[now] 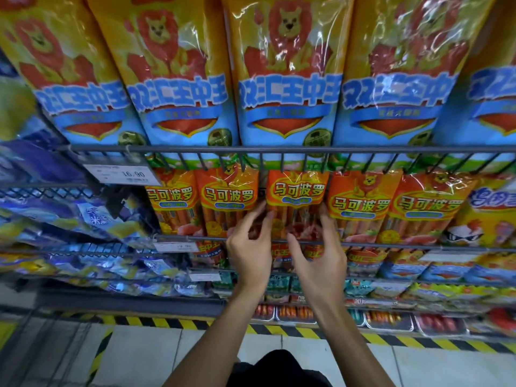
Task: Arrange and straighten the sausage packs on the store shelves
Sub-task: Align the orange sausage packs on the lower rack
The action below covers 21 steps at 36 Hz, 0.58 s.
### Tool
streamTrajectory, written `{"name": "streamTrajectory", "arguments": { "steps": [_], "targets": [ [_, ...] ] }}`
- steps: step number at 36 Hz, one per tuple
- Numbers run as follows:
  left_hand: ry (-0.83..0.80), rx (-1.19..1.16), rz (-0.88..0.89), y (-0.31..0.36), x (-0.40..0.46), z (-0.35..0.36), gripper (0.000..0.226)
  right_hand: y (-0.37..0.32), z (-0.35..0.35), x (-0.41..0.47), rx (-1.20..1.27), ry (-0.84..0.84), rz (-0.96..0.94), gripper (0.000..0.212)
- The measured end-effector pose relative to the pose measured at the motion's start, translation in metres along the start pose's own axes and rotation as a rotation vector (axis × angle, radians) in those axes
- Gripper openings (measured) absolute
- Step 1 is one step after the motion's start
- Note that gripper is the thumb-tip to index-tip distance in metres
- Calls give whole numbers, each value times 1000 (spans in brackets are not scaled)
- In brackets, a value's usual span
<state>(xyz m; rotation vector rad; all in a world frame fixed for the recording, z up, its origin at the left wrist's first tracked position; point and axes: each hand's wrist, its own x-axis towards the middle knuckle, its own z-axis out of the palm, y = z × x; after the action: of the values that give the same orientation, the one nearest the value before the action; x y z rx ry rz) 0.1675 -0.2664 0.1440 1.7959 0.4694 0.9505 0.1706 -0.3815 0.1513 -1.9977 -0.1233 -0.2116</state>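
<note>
Presently, head view, the only one. Both hands are up at the middle wire shelf (391,245), on the third orange sausage pack (296,203) in its row. Left hand (250,247): fingers curled, tips at the pack's left edge; it seems to pinch that edge, though the contact itself is partly hidden. Right hand (318,256): thumb spread low across the pack's front, fingers reaching up along its right edge, so a fairly wide grasp around the pack. The pack stands between the hands, directly ahead of them and slightly above the wrists. Its long axis runs vertical, top edge tucked under the upper wire rail (279,148), and leans a little against its neighbours. Both hands are about equally near. Judgement: squaring it needs a small twist from both edges together. Large yellow-and-blue packs (287,79) stand on the shelf above.
</note>
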Motion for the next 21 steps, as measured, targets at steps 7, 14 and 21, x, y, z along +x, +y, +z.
{"name": "streamTrajectory", "arguments": {
  "steps": [7,14,21],
  "targets": [
    [-168,40,-39,-4,4,-12,33,4,4,-4,-47,-2,25,78],
    [-109,-24,-27,-1,3,-8,28,6,8,-7,-49,17,-9,77],
    [-131,82,199,-8,11,-20,19,9,10,-9,-61,23,-23,76]
  ]
}}
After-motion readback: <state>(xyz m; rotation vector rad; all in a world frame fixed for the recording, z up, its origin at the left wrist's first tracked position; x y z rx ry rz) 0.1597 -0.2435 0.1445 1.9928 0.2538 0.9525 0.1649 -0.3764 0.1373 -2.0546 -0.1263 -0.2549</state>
